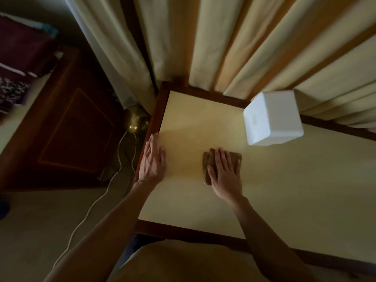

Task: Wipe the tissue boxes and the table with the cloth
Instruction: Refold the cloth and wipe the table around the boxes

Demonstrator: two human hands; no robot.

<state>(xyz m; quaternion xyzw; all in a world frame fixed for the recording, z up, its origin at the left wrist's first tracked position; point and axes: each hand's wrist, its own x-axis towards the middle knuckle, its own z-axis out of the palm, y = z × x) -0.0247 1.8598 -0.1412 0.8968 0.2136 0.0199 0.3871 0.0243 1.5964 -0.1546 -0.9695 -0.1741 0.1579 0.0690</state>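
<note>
A folded brown cloth (pixel 236 157) lies on the cream table top (pixel 195 123), which has a dark wooden rim. My right hand (pixel 224 173) presses flat on the cloth with straight fingers and covers most of it. Flat on the table's left edge rests my left hand (pixel 153 159), fingers straight, holding nothing. A white cube-shaped tissue box (pixel 271 119) stands at the back of the table, to the right of and beyond the cloth, apart from both hands.
Cream curtains (pixel 234 47) hang right behind the table and touch its back edge. A brass lamp base (pixel 136 119) and white cables (pixel 114 180) sit on the floor left of the table. A dark wooden cabinet (pixel 71 129) stands further left.
</note>
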